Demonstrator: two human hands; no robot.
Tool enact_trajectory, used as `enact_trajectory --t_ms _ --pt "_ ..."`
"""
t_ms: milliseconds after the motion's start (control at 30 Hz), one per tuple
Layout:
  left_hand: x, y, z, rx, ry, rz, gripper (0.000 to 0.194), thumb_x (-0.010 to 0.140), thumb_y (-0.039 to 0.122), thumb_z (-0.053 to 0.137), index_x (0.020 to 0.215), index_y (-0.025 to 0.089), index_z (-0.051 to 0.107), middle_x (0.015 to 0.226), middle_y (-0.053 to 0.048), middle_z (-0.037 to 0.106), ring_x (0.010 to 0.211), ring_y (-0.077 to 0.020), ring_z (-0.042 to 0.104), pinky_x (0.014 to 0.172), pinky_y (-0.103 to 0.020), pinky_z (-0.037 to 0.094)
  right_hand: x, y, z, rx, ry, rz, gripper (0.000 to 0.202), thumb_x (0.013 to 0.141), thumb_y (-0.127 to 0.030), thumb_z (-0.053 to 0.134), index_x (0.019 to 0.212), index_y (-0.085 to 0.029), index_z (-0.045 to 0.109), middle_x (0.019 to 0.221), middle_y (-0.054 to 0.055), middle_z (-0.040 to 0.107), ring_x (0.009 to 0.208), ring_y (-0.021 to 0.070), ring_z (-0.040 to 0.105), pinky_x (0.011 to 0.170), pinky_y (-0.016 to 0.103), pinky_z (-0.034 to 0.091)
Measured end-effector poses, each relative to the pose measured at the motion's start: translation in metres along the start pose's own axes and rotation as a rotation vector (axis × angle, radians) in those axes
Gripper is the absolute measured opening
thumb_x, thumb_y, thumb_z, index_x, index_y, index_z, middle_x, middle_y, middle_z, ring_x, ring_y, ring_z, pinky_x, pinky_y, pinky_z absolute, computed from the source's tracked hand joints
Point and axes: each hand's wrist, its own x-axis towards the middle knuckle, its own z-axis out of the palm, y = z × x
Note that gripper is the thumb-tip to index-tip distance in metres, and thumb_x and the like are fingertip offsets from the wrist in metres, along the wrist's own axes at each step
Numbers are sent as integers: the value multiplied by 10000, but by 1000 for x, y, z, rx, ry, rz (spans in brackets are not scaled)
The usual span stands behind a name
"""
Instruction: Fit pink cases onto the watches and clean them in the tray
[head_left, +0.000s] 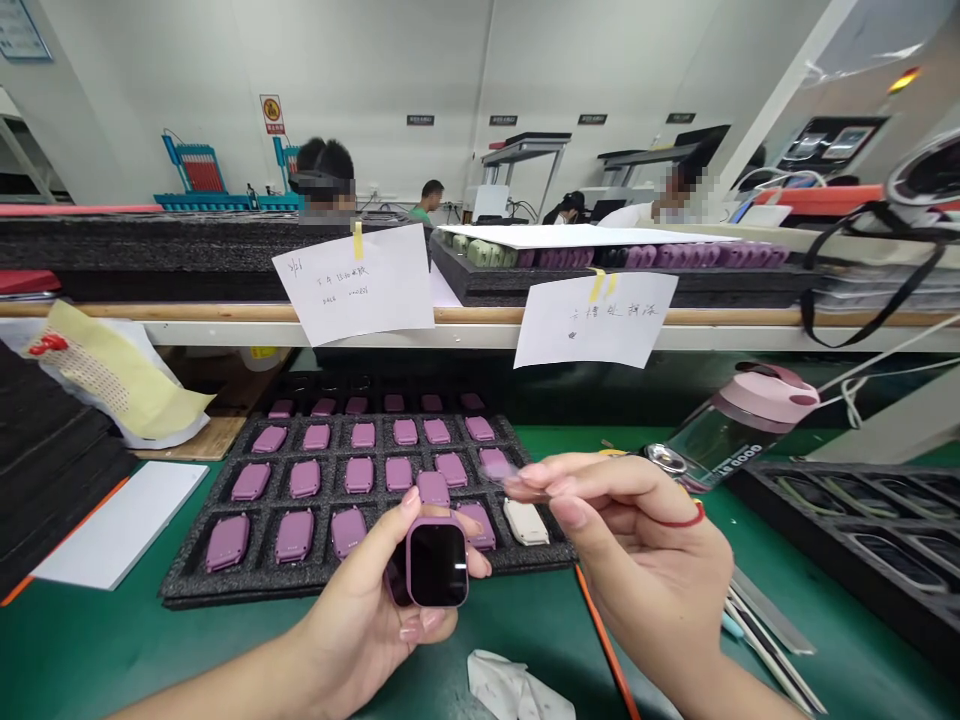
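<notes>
My left hand (352,600) is closed around a purple smartwatch body (439,566), its black screen facing up towards me. A purple piece stands just above the screen; I cannot tell if it belongs to this watch. To the right, my right hand (645,545) pinches a thin clear film (498,471) between thumb and fingertips. The film is blurred and apart from the watch. Behind both hands lies a black foam tray (196,590) with rows of purple watch bodies (294,535) in its pockets. One pocket near my right hand has a white watch body (526,521).
A crumpled white cloth (517,686) lies at the front, beside an orange strip (607,640) and slim tools (776,640). A pink-lidded bottle (739,425) and another foam tray (862,565) stand right. A shelf (480,335) with hanging notes crosses behind; people sit beyond.
</notes>
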Motion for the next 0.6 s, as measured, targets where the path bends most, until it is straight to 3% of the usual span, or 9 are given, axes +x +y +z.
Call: enact_trajectory --t_ms 67,167,367,500,600 --pt "-1 0 0 -3 -27 4 391 913 479 619 918 111 750 765 -92 704 422 -28 408 453 -190 204 0 -1 -1 -25 -21 -18 27 930 -217 686 948 -231 671 950 53 753 910 203 758 805 343 670" --pt "-2 1 2 -8 -65 13 371 893 474 649 905 118 753 765 -85 705 418 -20 378 456 -196 187 -1 -1 -2 -37 -58 -47 159 930 -138 655 1054 -239 657 1037 55 748 982 198 749 873 342 654" --pt "-3 1 4 -21 -82 24 372 826 488 728 881 121 755 755 -79 706 419 -18 391 448 -192 172 4 0 -9 -171 -190 -264 243 871 -17 670 996 -222 704 883 24 781 874 182 765 814 288 648" --pt "-3 1 3 -43 -32 1 401 729 527 809 836 145 747 622 -13 634 410 -28 402 441 -181 196 -1 -7 -11 -261 -416 -429 237 899 -54 662 1086 -193 706 965 57 796 937 185 762 861 285 639" --pt "-3 2 4 -47 14 -29 444 639 541 864 815 153 739 613 23 589 414 -30 423 434 -172 197 -12 -10 -11 -346 -487 -383 233 997 -166 557 1166 -246 695 1033 32 795 1000 175 747 948 287 609"
